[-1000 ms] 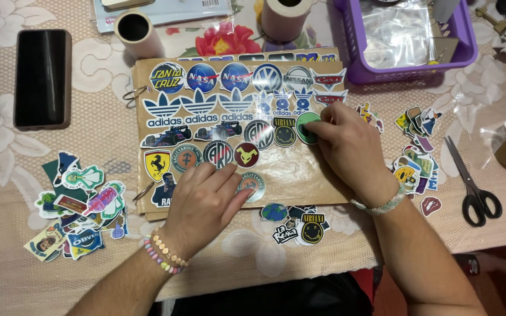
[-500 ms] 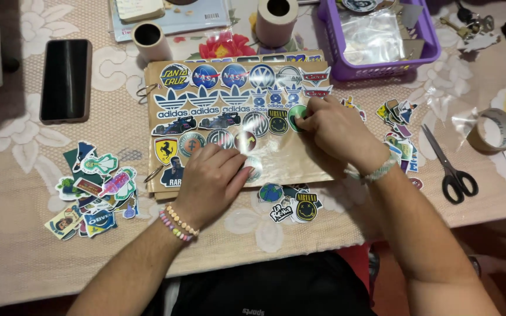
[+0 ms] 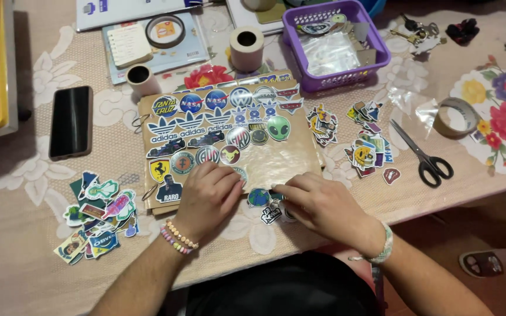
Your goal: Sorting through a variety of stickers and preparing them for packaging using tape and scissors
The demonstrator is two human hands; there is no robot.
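A brown kraft-paper notebook cover half filled with stickers (image 3: 276, 161) lies flat near the table's front edge, its long axis running left to right and its sticker rows upright toward the person. The left hand (image 3: 208, 199) rests palm down on the cover's lower edge, fingers loosely spread and holding nothing. The right hand (image 3: 322, 205) lies just off the cover's lower right corner, fingers curled low over a few loose stickers (image 3: 267, 208) on the cream lace tablecloth (image 3: 24, 169); whether it pinches one I cannot tell, since the fingertips hide it. A round green alien-face sticker (image 3: 279, 127) sits near the cover's middle. Black-handled scissors (image 3: 424, 155) lie well to the right, blades pointing up-left.
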